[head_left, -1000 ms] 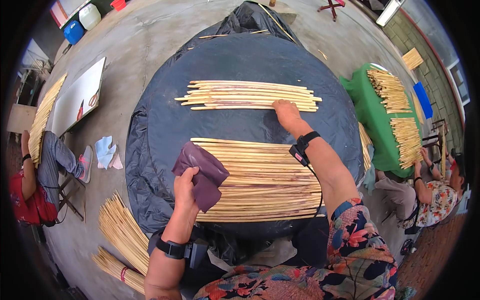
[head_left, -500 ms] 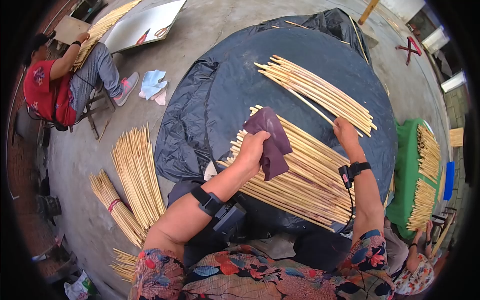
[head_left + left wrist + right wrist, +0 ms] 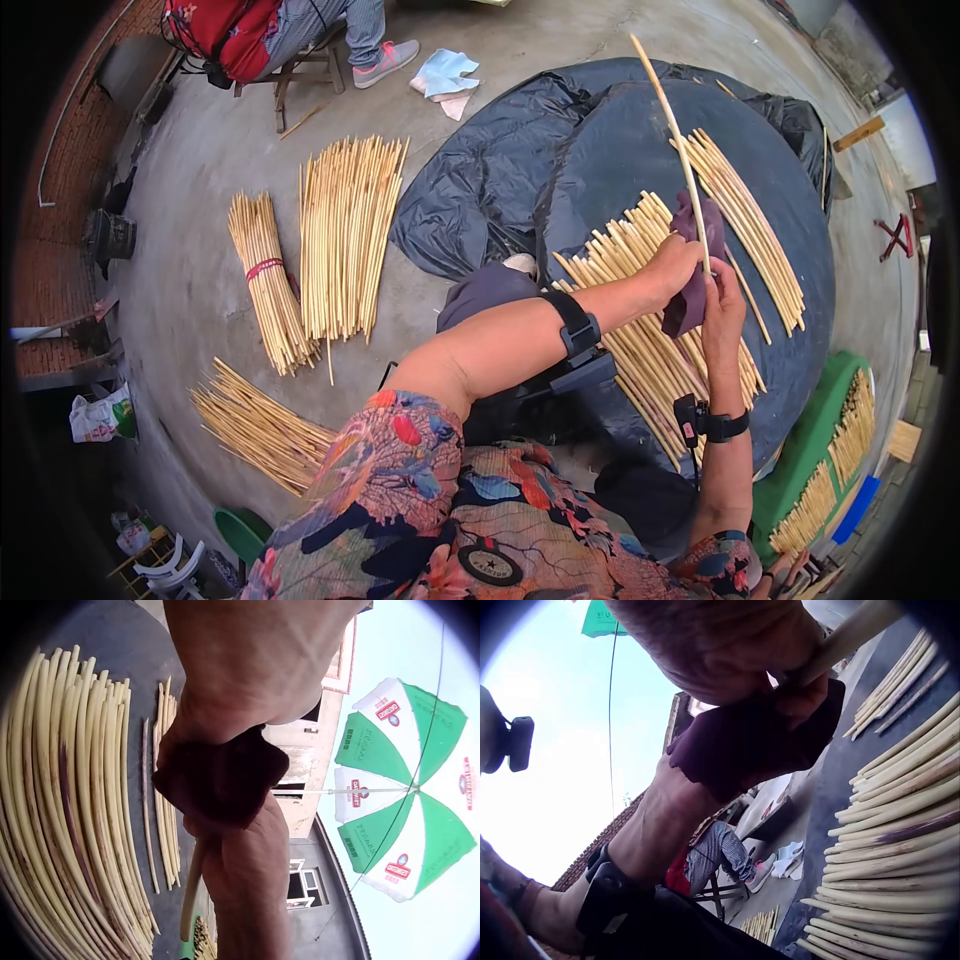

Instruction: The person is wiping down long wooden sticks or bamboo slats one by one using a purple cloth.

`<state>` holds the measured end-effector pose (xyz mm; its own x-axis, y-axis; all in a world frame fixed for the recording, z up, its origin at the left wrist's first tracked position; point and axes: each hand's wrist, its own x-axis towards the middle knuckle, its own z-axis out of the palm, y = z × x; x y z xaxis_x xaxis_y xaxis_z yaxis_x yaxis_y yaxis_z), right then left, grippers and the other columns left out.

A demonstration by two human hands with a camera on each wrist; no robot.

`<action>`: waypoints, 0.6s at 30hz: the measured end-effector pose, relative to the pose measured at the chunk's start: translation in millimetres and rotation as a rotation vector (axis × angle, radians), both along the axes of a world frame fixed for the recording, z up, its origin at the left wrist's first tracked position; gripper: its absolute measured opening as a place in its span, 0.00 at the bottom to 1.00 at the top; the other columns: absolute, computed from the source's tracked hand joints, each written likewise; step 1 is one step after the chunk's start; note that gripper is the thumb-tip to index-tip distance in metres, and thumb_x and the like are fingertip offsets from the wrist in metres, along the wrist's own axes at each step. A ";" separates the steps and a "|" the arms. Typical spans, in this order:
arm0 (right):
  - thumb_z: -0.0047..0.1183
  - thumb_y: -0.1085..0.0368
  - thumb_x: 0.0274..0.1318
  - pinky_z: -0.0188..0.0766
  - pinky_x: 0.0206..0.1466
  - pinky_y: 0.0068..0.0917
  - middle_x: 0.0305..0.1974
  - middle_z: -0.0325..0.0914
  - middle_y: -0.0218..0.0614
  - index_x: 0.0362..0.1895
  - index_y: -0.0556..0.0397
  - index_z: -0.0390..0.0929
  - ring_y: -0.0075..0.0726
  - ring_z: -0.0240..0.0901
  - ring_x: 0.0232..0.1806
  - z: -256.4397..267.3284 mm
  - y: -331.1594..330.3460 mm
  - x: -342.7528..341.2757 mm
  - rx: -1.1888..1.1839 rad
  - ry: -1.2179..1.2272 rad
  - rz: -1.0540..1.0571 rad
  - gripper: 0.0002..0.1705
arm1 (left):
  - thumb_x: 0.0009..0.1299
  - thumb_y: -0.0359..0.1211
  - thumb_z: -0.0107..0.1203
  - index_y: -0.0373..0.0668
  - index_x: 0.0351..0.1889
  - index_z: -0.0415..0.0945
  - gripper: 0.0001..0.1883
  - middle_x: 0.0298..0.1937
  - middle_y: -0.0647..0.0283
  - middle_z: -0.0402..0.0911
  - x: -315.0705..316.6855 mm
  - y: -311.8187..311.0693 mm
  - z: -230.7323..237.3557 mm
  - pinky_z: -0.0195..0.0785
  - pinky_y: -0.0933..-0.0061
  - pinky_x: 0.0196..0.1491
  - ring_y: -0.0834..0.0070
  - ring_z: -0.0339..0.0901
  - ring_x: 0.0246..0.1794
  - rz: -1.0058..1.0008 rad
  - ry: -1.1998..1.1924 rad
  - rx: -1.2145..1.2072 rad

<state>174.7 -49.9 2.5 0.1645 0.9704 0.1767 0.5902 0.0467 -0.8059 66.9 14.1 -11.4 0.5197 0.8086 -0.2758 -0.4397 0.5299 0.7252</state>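
Observation:
A long pale stick [image 3: 668, 110] points up and away from me over the table. Near its lower end my right hand [image 3: 722, 320] grips it. My left hand [image 3: 672, 272] holds a dark purple cloth [image 3: 685, 305] against the stick, close to the right hand. In the left wrist view the cloth [image 3: 217, 780] bunches between both hands, and the stick [image 3: 193, 900] sticks out below. A broad row of peeled sticks [image 3: 640, 350] lies under my hands. Beyond it are a smaller row [image 3: 752, 220] and one separate stick [image 3: 748, 300].
Black plastic sheeting [image 3: 470, 205] covers the round table. On the floor to the left lie a tied bundle [image 3: 265, 270], a loose pile [image 3: 350, 235] and another heap [image 3: 262, 425]. A green-covered table [image 3: 800, 475] with sticks stands at right. Another person [image 3: 235, 35] sits at upper left.
My right hand has lifted a stick from beside the far row and drawn it nearer. My left hand has brought the cloth across onto it. The head view has swung left.

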 end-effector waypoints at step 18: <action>0.44 0.71 0.55 0.64 0.43 0.19 0.37 0.72 0.32 0.48 0.61 0.67 0.24 0.67 0.38 24.1 4.4 -15.9 0.073 -0.030 -0.007 0.16 | 0.62 0.34 0.52 0.34 0.51 0.60 0.23 0.42 0.59 0.70 -22.9 -6.3 20.9 0.64 0.74 0.46 0.75 0.69 0.41 -0.187 -0.030 0.150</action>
<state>158.8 -45.5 26.5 0.1649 0.9535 0.2523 0.6143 0.1008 -0.7826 44.0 7.7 9.5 0.6703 0.7283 -0.1422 -0.3667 0.4917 0.7898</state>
